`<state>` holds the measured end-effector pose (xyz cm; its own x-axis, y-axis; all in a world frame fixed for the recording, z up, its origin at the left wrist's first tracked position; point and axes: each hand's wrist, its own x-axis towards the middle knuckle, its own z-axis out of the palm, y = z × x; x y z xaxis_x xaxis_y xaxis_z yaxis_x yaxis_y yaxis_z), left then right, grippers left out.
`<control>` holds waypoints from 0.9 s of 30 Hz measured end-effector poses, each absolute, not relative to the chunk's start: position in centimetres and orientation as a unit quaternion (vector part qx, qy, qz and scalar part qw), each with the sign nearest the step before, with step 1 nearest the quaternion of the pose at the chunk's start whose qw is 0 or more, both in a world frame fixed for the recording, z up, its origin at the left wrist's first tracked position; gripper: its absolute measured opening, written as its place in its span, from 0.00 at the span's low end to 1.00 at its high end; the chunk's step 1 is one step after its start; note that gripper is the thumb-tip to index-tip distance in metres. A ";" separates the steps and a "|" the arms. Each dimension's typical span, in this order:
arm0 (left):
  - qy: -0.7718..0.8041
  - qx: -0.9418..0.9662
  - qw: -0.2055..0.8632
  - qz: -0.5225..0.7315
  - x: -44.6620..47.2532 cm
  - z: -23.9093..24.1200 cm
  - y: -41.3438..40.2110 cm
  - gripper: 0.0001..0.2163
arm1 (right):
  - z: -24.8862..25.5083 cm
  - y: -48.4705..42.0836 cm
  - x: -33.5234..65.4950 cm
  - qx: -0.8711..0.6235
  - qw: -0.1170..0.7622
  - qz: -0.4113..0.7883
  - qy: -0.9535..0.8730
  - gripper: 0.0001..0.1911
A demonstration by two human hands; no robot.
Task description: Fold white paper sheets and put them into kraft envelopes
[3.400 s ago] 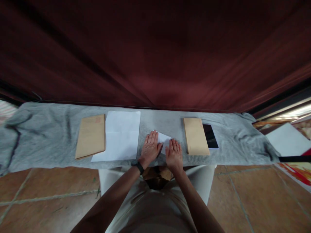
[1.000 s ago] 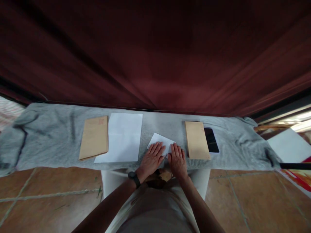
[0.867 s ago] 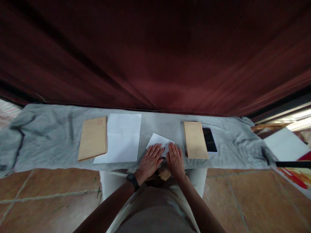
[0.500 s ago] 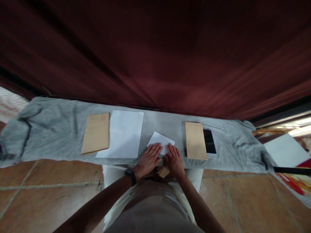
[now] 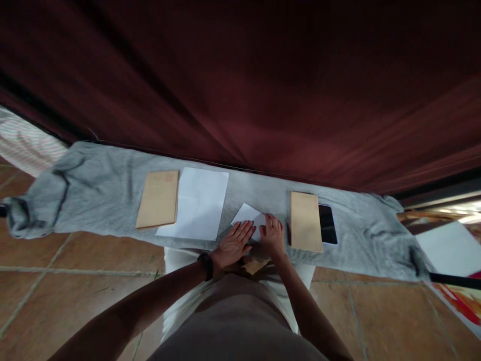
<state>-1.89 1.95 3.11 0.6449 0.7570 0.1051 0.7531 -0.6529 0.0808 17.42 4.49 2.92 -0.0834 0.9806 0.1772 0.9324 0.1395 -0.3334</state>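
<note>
A small folded sheet of white paper point(image 5: 248, 212) lies at a slant on the grey cloth in front of me. My left hand point(image 5: 233, 242) rests flat across its lower left part, fingers stretched out. At the paper's right corner my right hand point(image 5: 272, 236) has its fingers bent and drawn together, closed on the edge. The hands cover the lower part of the paper. To the left, a large white sheet point(image 5: 203, 203) lies flat, partly under a stack of brown envelopes point(image 5: 158, 199).
A second stack of brown envelopes point(image 5: 305, 221) lies to the right, beside a dark-screened phone point(image 5: 327, 224). The grey cloth point(image 5: 101, 190) covers a narrow table. A dark red curtain point(image 5: 240, 90) hangs behind it. Past the right end is a white panel point(image 5: 449, 248).
My right hand has gone from lying flat on the paper to bent fingers at its right corner. My left hand stays flat. The whole view has tilted slightly.
</note>
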 end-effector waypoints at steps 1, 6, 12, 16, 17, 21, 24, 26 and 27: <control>0.409 0.910 0.014 0.062 -1.9 3.2 2.0 0.29 | 3.1 4.9 17.5 -0.660 0.169 0.071 -0.728 0.23; 0.381 0.923 0.019 0.049 -1.7 3.7 2.5 0.29 | 4.0 6.7 18.6 -0.681 0.137 0.123 -0.709 0.17; 0.367 0.929 0.025 0.049 -1.8 3.8 2.7 0.29 | 4.1 6.8 19.8 -0.680 0.158 0.188 -0.691 0.11; 0.373 0.926 0.016 0.053 -2.2 4.6 3.2 0.33 | 3.7 5.5 20.4 -0.693 0.177 0.203 -0.669 0.12; 0.383 0.922 0.011 0.055 -2.3 4.8 3.5 0.34 | 3.6 5.2 20.5 -0.697 0.184 0.206 -0.662 0.12; 0.403 0.914 -0.008 0.050 -2.2 5.7 4.9 0.30 | 3.4 4.1 20.9 -0.705 0.205 0.220 -0.642 0.14; 0.375 0.926 -0.005 0.043 -1.8 5.9 6.2 0.27 | 3.4 3.7 20.8 -0.708 0.208 0.229 -0.635 0.15; 0.366 0.930 0.000 0.042 -1.4 5.9 6.8 0.27 | 3.4 3.5 20.6 -0.709 0.205 0.235 -0.632 0.15; 0.365 0.930 0.003 0.043 -1.2 5.7 7.0 0.26 | 3.5 3.4 20.6 -0.710 0.202 0.238 -0.631 0.15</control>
<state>-1.21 7.05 5.74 0.7292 0.6799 0.0780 0.6794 -0.7329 0.0368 20.55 3.44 3.47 0.0906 0.9924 -0.0830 0.8002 -0.1222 -0.5872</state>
